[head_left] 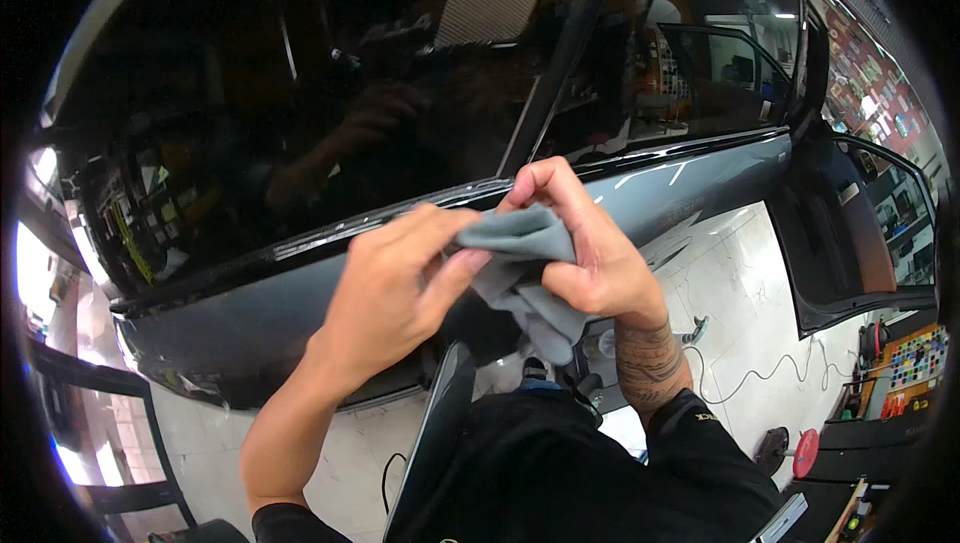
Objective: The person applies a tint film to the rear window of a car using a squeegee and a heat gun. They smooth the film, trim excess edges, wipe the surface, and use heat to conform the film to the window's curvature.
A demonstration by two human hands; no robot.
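A small grey cloth is bunched between both my hands at chest height, in front of a dark car door. My left hand pinches its left edge with thumb and fingers. My right hand grips its upper right part, fingers curled over the fold. The cloth's lower end hangs loose below my right hand. Just beyond my hands is the glossy black window trim at the foot of the tinted side window, which reflects my arms.
The car's grey body panel runs to the right, where an open door stands out. On the white tiled floor lie a thin cable, a red disc-shaped tool and colourful items at the right.
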